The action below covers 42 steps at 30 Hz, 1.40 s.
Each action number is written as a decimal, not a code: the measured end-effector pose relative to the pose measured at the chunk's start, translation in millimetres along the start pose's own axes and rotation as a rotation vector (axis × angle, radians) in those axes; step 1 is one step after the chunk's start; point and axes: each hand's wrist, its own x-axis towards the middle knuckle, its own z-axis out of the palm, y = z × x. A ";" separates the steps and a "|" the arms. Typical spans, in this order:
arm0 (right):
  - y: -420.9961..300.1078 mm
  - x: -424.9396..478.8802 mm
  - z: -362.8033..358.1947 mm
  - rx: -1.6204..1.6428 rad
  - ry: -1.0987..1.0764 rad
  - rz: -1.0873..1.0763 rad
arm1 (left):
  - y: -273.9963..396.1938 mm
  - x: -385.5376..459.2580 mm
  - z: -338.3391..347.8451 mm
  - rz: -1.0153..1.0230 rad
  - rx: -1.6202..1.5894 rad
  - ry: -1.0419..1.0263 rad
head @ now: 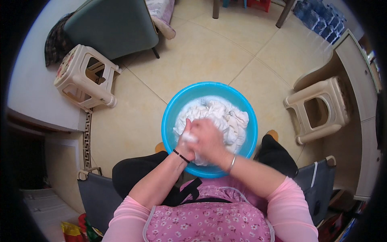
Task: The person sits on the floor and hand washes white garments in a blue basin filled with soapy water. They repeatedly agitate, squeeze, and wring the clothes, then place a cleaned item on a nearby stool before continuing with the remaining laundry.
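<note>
A blue plastic basin (167,121) stands between my knees, holding wet white laundry (239,119) and soapy suds (208,99). Over its near half my two hands are pressed together. My left hand (185,146), with a black bead bracelet at the wrist, grips a bunched white cloth (190,138). Across it lies my right hand (208,137), blurred by motion and closed on the same cloth; a silver bangle circles that wrist. The fingers partly hide the cloth, and its folds run down into the basin.
Plastic stools stand at left (90,75) and right (320,109) on the tiled floor (211,51). Beyond the left stool is a green chair (112,27). A desk (359,90) lines the right side, with clear-blue water bottles (320,21) at the far right.
</note>
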 end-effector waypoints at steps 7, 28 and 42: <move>123.0 26.4 -25.6 0.011 0.098 0.720 | 20.1 -8.4 47.4 0.036 0.198 0.116; 104.5 17.5 -57.9 -0.267 -0.409 0.359 | 45.4 -5.5 15.3 0.248 0.806 0.572; 7.9 -1.6 -2.3 0.018 0.039 -0.221 | 15.7 1.4 28.9 0.083 0.259 0.258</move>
